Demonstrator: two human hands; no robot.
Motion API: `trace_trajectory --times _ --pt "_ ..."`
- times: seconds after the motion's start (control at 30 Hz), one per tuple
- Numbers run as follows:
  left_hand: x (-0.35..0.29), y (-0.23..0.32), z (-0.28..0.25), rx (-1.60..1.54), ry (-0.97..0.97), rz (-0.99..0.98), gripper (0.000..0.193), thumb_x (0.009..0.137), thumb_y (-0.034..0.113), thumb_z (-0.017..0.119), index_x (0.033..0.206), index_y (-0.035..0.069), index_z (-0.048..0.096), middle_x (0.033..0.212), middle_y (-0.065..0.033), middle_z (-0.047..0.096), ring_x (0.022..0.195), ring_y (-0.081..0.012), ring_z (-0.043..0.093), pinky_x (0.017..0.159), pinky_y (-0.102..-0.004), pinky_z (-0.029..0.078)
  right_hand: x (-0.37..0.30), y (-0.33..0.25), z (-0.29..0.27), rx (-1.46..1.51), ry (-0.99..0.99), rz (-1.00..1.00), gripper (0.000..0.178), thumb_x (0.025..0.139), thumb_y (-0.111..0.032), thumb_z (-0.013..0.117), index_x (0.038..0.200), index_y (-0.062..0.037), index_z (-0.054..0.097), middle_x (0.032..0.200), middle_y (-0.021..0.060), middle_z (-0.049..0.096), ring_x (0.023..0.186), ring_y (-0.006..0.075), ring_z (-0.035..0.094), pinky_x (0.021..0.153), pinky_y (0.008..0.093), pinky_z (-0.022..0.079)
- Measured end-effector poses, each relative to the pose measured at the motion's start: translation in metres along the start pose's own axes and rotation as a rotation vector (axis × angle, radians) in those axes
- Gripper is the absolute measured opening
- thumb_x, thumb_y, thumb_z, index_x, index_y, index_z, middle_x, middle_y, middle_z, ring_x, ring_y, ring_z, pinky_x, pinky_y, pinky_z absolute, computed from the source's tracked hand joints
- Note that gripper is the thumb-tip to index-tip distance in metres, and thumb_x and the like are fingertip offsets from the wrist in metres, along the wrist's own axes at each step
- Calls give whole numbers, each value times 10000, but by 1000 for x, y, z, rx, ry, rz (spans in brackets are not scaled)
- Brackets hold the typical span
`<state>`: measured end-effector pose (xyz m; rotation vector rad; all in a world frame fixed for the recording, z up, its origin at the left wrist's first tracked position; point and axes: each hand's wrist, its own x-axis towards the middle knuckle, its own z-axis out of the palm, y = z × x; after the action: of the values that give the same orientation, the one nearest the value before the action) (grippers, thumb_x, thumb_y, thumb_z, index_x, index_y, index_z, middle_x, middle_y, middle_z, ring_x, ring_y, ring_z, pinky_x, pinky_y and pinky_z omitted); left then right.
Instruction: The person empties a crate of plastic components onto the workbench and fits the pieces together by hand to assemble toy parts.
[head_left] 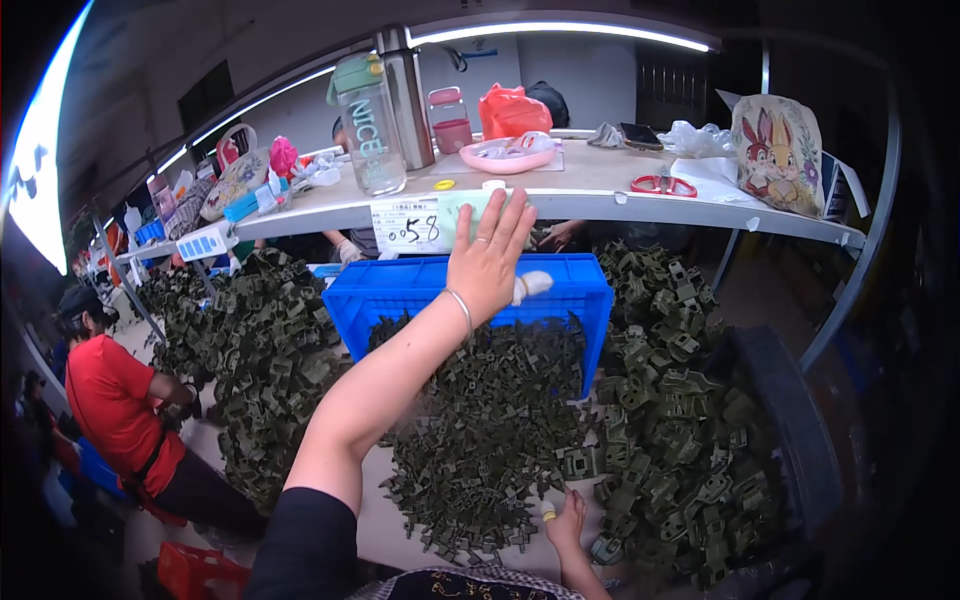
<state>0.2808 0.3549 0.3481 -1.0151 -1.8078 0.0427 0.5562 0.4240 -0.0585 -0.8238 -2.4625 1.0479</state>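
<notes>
My left hand (490,250) is raised to the shelf's front edge, its fingers stretched out flat over a pale green paper slip (460,212). A white cover wraps its thumb, and a bracelet circles the wrist. The slip lies against a white paper label (406,225). Low in the view, my right hand (567,522) rests near the table, thumb and finger apart, with a pale cover on the thumb. Nothing shows between its fingers. Beside it spreads a heap of small dark green plastic parts (470,440), spilling from a tipped blue crate (465,272).
Larger green parts pile up at the right (680,440) and left (265,370). The shelf (600,208) carries bottles, a pink dish (508,153), red scissors (663,186) and a rabbit-print fan (778,155). A person in red (115,410) works at the left. Gloved hands show behind the crate.
</notes>
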Motion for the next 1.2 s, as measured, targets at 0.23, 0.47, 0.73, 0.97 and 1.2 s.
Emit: trace_trajectory --times 0.23,0.47,0.73,0.97,1.2 --pt "9 -2 -2 6 214 -24 951 751 655 501 1401 8 251 1499 -184 137 1389 -351 111 1077 -561 78 -10 9 -1 -30 -56 2 619 738 -262 689 1255 -13 455 1280 230 431 1180 401 389 991 455 328" --pt "50 -35 -73 -211 618 -171 915 811 622 483 1425 10 189 1504 -227 48 1394 -386 21 1083 -549 6 -1 18 -21 -66 3 21 598 735 -208 688 1254 -29 452 1245 214 456 1160 394 408 987 433 343" --pt "97 -45 -29 -197 381 -236 740 855 459 532 1412 69 240 1492 -202 151 1395 -377 35 1073 -567 0 -5 24 -26 -47 -45 22 544 732 -204 686 1214 -22 508 1235 202 475 1150 389 419 977 427 355" --pt "84 -30 -32 -141 333 -125 836 745 310 719 1396 48 265 1462 -225 227 1382 -395 93 1081 -531 20 -12 37 -28 -27 -110 32 502 733 -217 685 1175 -21 548 1233 212 481 1153 393 420 969 449 356" --pt "82 -43 -32 -89 526 -81 747 766 297 706 1355 57 316 1437 -207 286 1368 -386 147 1097 -482 30 3 30 -27 -44 -116 9 463 733 -212 686 1145 -33 573 1195 197 521 1115 375 460 965 427 374"
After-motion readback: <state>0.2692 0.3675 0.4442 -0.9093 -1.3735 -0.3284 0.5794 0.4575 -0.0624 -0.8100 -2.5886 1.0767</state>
